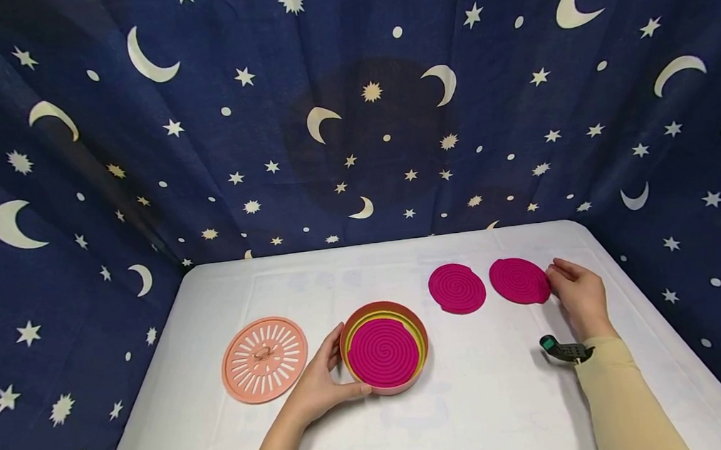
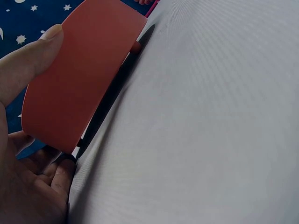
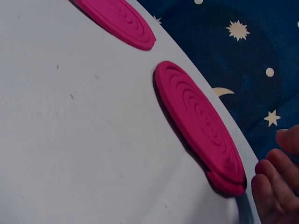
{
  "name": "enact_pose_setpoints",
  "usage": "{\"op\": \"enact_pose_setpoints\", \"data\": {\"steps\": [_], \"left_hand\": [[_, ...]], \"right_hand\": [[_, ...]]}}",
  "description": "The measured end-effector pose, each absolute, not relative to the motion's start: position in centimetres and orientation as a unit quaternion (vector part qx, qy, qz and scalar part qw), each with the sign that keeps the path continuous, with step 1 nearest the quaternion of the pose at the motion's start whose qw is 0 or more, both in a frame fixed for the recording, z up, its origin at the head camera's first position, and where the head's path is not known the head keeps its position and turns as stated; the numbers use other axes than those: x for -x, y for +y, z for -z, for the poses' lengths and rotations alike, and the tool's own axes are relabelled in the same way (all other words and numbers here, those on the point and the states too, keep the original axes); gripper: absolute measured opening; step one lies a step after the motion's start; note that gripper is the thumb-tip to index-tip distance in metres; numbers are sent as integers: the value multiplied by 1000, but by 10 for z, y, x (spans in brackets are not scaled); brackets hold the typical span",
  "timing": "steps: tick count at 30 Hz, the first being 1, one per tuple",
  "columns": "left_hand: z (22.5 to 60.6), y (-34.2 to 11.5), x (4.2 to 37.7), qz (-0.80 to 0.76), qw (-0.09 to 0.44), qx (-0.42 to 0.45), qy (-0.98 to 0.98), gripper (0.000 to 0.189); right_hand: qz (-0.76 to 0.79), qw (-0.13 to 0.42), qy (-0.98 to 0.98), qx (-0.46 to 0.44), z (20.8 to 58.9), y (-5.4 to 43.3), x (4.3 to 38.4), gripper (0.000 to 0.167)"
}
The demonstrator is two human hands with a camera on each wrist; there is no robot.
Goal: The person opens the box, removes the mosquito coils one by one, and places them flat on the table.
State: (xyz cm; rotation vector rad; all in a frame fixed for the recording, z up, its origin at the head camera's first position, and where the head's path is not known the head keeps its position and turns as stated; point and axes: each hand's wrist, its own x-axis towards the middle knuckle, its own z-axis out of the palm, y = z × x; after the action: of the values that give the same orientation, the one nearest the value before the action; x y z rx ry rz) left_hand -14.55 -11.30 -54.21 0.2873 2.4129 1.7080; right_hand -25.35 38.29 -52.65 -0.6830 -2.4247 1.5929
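Note:
My left hand (image 1: 326,385) grips a round coral mosquito coil holder (image 1: 427,344), thumb on its near side and fingers round the left. In the left wrist view the holder's smooth outer wall (image 2: 86,70) fills the space between thumb and fingers. Inside it, on a yellow lining (image 1: 366,319), lies a magenta mosquito coil (image 1: 384,353). At the far right, my right hand (image 1: 581,298) has its loosely bent fingertips right at the edge of another magenta coil (image 1: 520,281). The right wrist view shows a small gap between the fingertips and this coil (image 3: 201,116).
A third magenta coil (image 1: 457,289) lies flat between the holder and the rightmost coil. To the left of the holder sits a coral slotted lid (image 1: 265,360) with a small wire piece at its centre. A dark curtain (image 1: 354,147) with moons and stars hangs behind the white table (image 1: 479,400).

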Motion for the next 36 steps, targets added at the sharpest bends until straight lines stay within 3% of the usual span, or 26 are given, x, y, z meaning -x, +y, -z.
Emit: {"op": "enact_pose_setpoints", "data": {"steps": [13, 26, 36], "left_hand": [[517, -108, 136, -571, 91, -103, 809, 116], [546, -115, 147, -565, 78, -111, 814, 120], [545, -115, 146, -569, 83, -105, 811, 121]], "right_hand": [[-562, 100, -809, 140, 510, 353, 245, 55], [-570, 26, -816, 86, 491, 313, 239, 65], [-602, 0, -798, -10, 482, 272, 231, 59]]}}
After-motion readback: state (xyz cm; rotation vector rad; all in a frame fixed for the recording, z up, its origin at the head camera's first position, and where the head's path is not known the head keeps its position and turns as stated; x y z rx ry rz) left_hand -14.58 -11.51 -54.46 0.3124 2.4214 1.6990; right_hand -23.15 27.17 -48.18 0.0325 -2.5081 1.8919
